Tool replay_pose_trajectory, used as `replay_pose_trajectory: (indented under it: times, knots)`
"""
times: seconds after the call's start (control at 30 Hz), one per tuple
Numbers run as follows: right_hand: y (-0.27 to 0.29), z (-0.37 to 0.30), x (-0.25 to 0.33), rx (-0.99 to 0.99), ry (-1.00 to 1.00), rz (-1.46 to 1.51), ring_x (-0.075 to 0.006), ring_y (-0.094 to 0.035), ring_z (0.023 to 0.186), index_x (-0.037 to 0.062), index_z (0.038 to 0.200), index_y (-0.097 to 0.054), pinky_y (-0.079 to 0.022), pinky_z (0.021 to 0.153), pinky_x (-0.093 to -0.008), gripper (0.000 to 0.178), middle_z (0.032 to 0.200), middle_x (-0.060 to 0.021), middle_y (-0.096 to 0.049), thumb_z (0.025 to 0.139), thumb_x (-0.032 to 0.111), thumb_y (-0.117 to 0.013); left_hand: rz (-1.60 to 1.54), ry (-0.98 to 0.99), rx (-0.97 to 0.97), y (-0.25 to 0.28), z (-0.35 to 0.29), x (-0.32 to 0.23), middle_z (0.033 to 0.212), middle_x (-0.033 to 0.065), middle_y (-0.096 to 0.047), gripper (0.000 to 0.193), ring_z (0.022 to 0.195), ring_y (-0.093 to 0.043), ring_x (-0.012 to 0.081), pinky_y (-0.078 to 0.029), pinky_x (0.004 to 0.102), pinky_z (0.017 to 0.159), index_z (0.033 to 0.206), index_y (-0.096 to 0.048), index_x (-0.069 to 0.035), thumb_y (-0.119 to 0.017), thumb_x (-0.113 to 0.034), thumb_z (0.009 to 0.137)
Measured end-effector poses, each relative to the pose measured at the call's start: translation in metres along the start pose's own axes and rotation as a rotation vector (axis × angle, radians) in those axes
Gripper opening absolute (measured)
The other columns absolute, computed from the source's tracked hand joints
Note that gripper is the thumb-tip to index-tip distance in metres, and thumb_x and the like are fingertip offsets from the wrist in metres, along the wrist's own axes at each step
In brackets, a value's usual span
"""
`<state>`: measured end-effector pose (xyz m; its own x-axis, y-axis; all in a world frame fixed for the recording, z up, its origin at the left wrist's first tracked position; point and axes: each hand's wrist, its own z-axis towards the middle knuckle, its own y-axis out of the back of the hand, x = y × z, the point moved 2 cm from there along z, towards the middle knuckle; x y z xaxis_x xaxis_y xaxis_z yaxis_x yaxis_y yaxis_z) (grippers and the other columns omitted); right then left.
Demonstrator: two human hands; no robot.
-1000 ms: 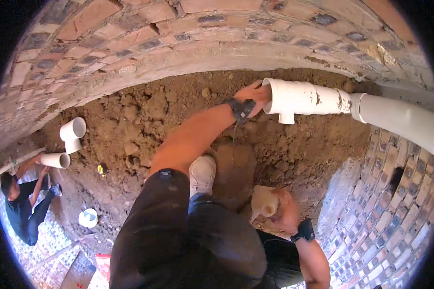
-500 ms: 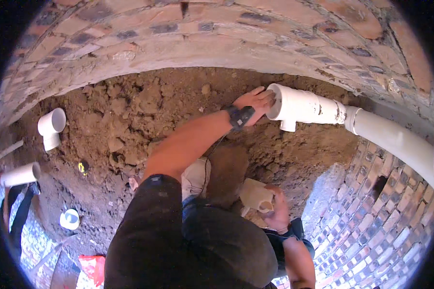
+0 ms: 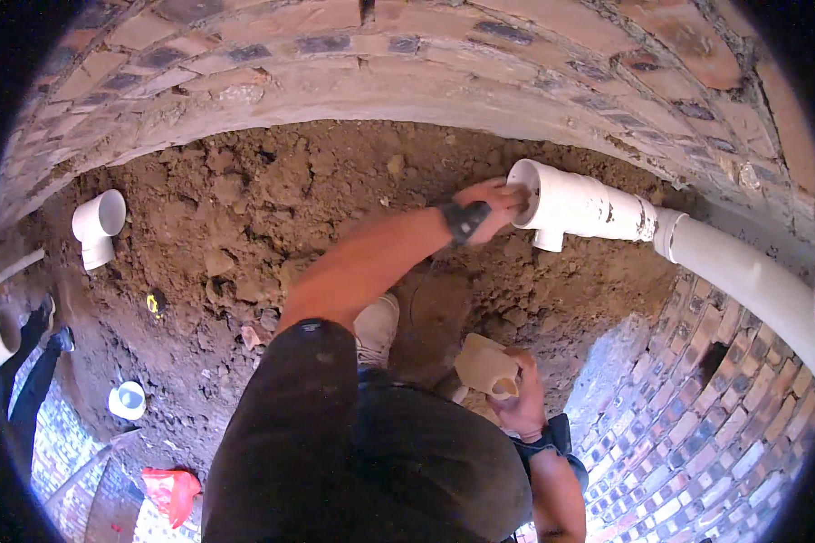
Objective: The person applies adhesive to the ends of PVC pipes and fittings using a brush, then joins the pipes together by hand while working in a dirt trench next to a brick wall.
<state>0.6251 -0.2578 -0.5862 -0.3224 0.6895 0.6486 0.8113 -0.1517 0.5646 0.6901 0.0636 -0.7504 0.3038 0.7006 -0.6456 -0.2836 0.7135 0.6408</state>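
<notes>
Currently, the left hand [image 3: 491,210] has its fingertips inside the open mouth of a white pipe tee [image 3: 581,203] over brown soil [image 3: 199,185]; whether they grip cannot be told. The right hand [image 3: 525,400] grips a beige container [image 3: 482,362], contents unclear.

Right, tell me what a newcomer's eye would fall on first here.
Probably the long white pipe at the upper right, with the left hand at its open mouth. Next, the beige container in the right hand below centre, and the bright red bag-like thing at the lower left.
</notes>
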Motion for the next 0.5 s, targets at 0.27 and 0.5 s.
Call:
replay_pose_trajectory:
  times: [0.27,0.5]
  knots:
    - [0.005,0.005,0.013,-0.098,0.052,-0.038,-0.0324,-0.062,0.116,0.006,0.129,-0.049,-0.05,0.098,-0.0411,0.071,0.124,-0.0149,-0.059,0.066,-0.001,-0.082,0.013,-0.064,0.013,0.023,0.003,-0.007,0.11,0.0141,-0.069,0.02,0.114,-0.063,0.0354,-0.053,0.0454,0.097,0.096,-0.067,-0.006,-0.067,-0.012,0.077]
    - [0.008,0.005,0.024,-0.087,-0.008,-0.008,-0.0336,-0.061,0.116,0.0064,0.127,-0.05,-0.05,0.098,-0.0408,0.071,0.124,-0.0154,-0.059,0.065,0.001,-0.084,-0.418,-0.034,0.058,0.027,0.079,-0.009,0.137,0.0227,-0.062,0.047,0.132,-0.054,0.039,-0.042,0.0423,0.116,0.132,-0.063,0.0,-0.061,-0.016,0.088]
